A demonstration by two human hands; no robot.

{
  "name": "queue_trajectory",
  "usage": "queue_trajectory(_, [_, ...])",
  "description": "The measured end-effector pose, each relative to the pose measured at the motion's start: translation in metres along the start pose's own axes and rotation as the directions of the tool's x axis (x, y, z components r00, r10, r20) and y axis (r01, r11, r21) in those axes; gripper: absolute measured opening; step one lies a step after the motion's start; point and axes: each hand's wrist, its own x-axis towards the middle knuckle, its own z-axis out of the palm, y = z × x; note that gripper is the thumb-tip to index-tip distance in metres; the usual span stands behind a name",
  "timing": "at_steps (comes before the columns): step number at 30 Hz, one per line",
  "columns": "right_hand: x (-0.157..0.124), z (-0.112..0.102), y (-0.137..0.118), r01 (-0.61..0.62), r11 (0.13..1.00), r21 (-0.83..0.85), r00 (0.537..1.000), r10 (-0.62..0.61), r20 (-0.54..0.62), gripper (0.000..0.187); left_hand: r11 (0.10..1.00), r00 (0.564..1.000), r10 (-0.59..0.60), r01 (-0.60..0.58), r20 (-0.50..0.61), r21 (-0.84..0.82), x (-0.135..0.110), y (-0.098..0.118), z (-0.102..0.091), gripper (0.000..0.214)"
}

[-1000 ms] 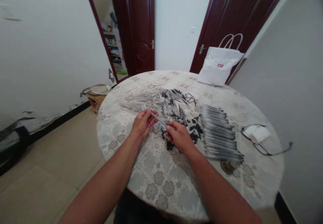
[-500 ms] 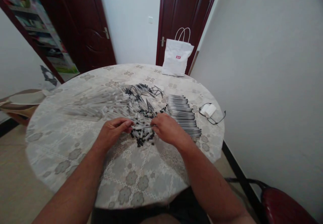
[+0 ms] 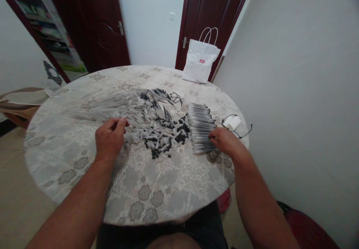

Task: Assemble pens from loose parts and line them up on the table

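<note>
Even, diffuse daylight fills the room. The plain white walls [image 3: 294, 73] read bright, without glare. Faint, soft-edged shadows lie under the left hand [image 3: 109, 138] and the right hand [image 3: 226, 141] on the round desk with the pale floral cloth [image 3: 157, 189]. Wide-angle distortion bows the dark red wooden doors [image 3: 207, 13] and stretches the lower corners. The scattered clear plastic tubes [image 3: 112, 105] at left appear smeared and soft, while the centre is moderately sharp.

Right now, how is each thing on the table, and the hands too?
left hand, fingers curled at the clear tubes
right hand, touching the pen row
black bits, scattered loose
paper bag, standing upright
glasses, lying flat, arms open
</note>
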Motion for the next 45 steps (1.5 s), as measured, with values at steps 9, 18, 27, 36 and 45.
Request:
queue_trajectory(9, [0.003,-0.002,-0.016,0.008,0.998,0.059,1.000,-0.009,0.011,0.027,0.999,0.997,-0.050,0.049,-0.061,-0.022,0.003,-0.004,0.001,0.026])
queue_trajectory(18, [0.004,-0.002,-0.015,0.010,0.998,0.070,0.999,-0.013,0.035,0.027,0.996,0.996,-0.047,0.042,-0.071,-0.074,0.004,-0.012,0.007,0.028])
queue_trajectory(27, [0.019,-0.030,-0.088,0.183,0.974,0.135,0.981,-0.172,-0.091,0.025,0.998,0.998,0.008,-0.013,-0.069,-0.069,0.005,-0.019,0.008,0.030])
queue_trajectory(36, [0.063,0.003,-0.171,0.244,0.964,0.108,0.967,-0.233,-0.104,0.031,0.893,0.885,0.406,-0.437,0.230,0.107,-0.010,-0.024,0.017,0.021])
queue_trajectory(45, [0.074,0.038,-0.173,0.240,0.948,0.208,0.962,-0.204,-0.179,0.023,0.758,0.713,0.572,-0.648,0.406,0.070,-0.023,-0.016,0.014,0.025])
